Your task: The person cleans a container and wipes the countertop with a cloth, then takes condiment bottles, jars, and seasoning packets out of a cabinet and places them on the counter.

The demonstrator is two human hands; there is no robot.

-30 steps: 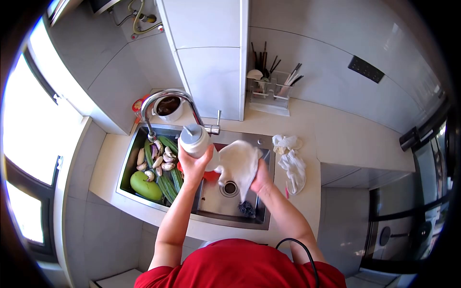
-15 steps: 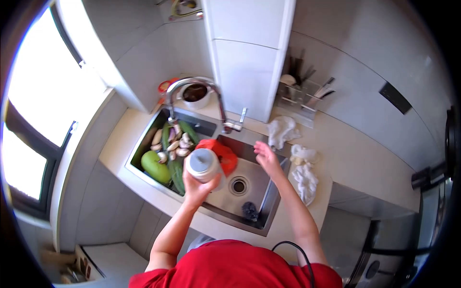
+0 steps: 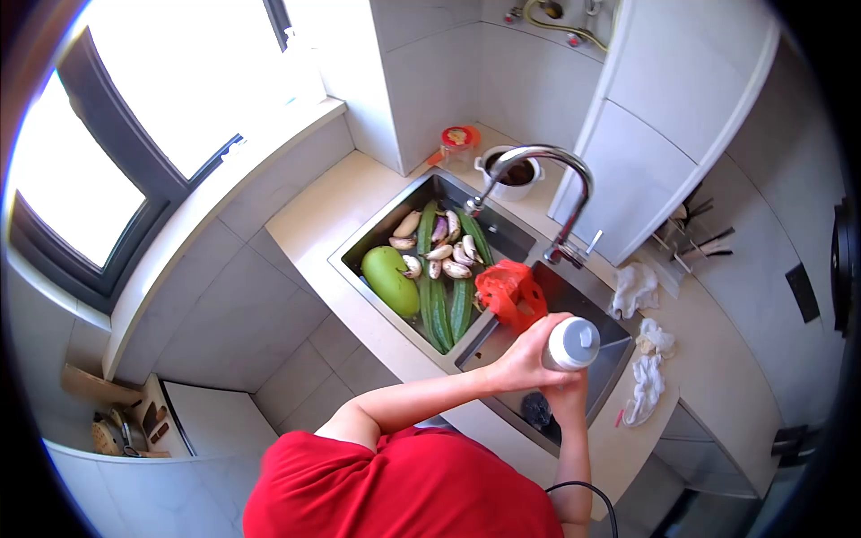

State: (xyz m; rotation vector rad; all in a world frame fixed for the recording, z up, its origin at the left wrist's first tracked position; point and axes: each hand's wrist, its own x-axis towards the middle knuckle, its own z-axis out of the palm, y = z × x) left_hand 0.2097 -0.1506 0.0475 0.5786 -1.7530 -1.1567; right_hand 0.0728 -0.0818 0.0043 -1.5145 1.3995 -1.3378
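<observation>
A white bottle with a grey lid [image 3: 574, 343] is held upright over the right basin of the sink. My left hand [image 3: 527, 357] is wrapped round its side. Below it, my right hand [image 3: 567, 394] closes on the bottle's lower part. A red plastic bag [image 3: 509, 294] lies just beyond my hands, by the divider between the basins. The dark scrubber [image 3: 536, 410] rests in the right basin, close to my right hand. In the left basin are green ridged gourds [image 3: 437, 309], several purple-white eggplants [image 3: 441, 253] and a large green gourd [image 3: 390, 281].
A curved faucet [image 3: 574, 170] rises behind the sink. Beyond it stand a white pot [image 3: 516, 184] and a red-lidded jar [image 3: 457, 148]. White cloths [image 3: 635, 289] lie on the right counter [image 3: 695, 341], near a utensil rack [image 3: 686, 242]. A window is at the left.
The white cloth has left my right hand and lies on the counter near the rack. My right hand has come back to the bottle, and the view has turned left.
</observation>
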